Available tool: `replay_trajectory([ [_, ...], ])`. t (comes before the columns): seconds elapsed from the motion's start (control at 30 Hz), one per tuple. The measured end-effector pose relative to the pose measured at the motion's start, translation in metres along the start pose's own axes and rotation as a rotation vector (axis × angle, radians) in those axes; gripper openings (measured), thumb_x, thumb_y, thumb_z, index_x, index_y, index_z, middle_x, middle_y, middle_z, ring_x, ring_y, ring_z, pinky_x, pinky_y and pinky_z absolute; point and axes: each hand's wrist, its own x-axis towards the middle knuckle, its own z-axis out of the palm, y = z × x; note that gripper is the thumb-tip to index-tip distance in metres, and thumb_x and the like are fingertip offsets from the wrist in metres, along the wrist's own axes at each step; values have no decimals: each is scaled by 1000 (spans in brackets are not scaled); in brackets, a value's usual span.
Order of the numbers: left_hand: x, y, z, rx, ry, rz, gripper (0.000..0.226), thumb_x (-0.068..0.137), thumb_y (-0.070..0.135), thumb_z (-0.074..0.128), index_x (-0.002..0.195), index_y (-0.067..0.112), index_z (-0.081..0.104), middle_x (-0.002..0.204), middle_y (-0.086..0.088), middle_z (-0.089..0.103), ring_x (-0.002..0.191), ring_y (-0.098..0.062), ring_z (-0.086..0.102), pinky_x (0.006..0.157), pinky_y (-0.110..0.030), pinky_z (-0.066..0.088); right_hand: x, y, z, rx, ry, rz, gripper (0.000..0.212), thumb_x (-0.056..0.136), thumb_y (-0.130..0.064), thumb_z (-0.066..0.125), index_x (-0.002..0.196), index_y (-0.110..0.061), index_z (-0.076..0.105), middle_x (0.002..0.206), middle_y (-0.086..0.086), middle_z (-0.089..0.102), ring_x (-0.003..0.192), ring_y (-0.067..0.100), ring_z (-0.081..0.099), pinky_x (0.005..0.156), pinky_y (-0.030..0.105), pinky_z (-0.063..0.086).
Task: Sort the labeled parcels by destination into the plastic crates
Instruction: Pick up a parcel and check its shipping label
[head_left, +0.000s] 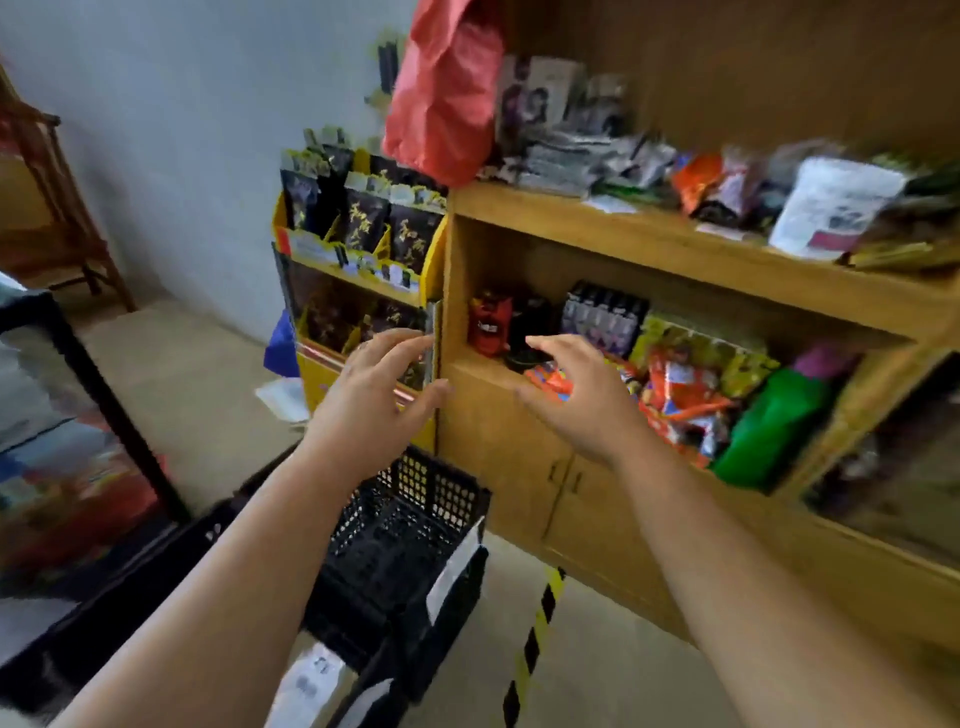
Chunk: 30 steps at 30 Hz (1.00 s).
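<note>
My left hand (376, 400) and my right hand (582, 400) are both raised in front of a wooden shelf unit (649, 244), fingers spread, with nothing in either. Below them on the floor stands a black perforated plastic crate (410, 540) with a white label (454, 574) on its near side. A parcel with a white label (306, 686) lies in a second black crate (374, 699) at the bottom edge. Packets, a green bag (769, 431) and a red box (488, 325) fill the lower shelf beyond my right hand.
A yellow display rack (358, 260) of black packets stands left of the shelf unit. A red bag (447, 88) hangs above the upper shelf. A dark table frame (88, 374) is on the left. Yellow-black tape (535, 644) runs across the floor.
</note>
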Motion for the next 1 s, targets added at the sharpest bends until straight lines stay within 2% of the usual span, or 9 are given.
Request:
replay_trajectory([
  [0.13,28,80,56,-78,-115,188,59,91,55,51,140,22,51,143,6,47,135,-16,39,114,-38,34,-56,52,-75,-89,164,147,59,88,-48,69,137,-17,58,133,5,53,126,16,47,103,15,27],
  [0.3,35,177,122,-167,-206,370,61,90,57,50,137,19,55,140,2,50,131,-15,40,109,-19,24,-134,106,-149,-139,292,293,73,80,-66,57,135,-18,59,131,3,55,126,16,50,111,29,36],
  [0.47,31,301,207,-306,-344,578,63,89,57,49,133,14,58,136,-4,55,129,-22,48,111,-41,37,-245,160,-241,-234,460,489,59,89,-52,64,142,-27,52,132,-10,44,121,2,41,98,18,30],
  [0.6,5,411,261,-408,-434,686,62,91,56,50,138,16,54,140,0,51,133,-17,42,114,-35,33,-337,193,-308,-287,566,632,58,91,-53,62,143,-33,48,138,-12,42,129,7,41,104,27,36],
  [0.7,-22,486,299,-436,-501,799,65,92,64,42,142,22,49,146,4,45,137,-15,38,116,-38,32,-404,205,-345,-334,666,741,58,89,-51,66,142,-30,51,138,-11,44,129,9,44,107,30,40],
  [0.8,-53,553,329,-502,-581,910,56,94,52,51,142,23,49,145,5,45,136,-13,38,114,-27,27,-470,206,-371,-387,746,842,58,90,-48,67,142,-27,51,133,-15,43,126,5,42,104,24,35],
  [0.87,-74,592,342,-571,-630,992,53,95,49,55,140,20,52,143,4,48,134,-13,40,114,-29,29,-510,203,-385,-409,805,933,58,90,-49,66,142,-28,51,135,-15,44,128,8,43,104,26,36],
  [0.93,-95,629,355,-617,-698,1067,58,93,55,51,139,21,53,142,4,48,133,-14,41,114,-31,31,-546,200,-395,-450,858,1030,61,88,-55,64,142,-30,50,139,-13,44,128,10,45,106,33,41],
  [1.0,-116,662,368,-675,-747,1132,63,91,62,48,139,21,53,142,5,48,132,-13,42,112,-28,30,-578,194,-401,-496,903,1116,61,88,-58,63,142,-31,50,138,-14,44,126,7,45,105,31,41],
])
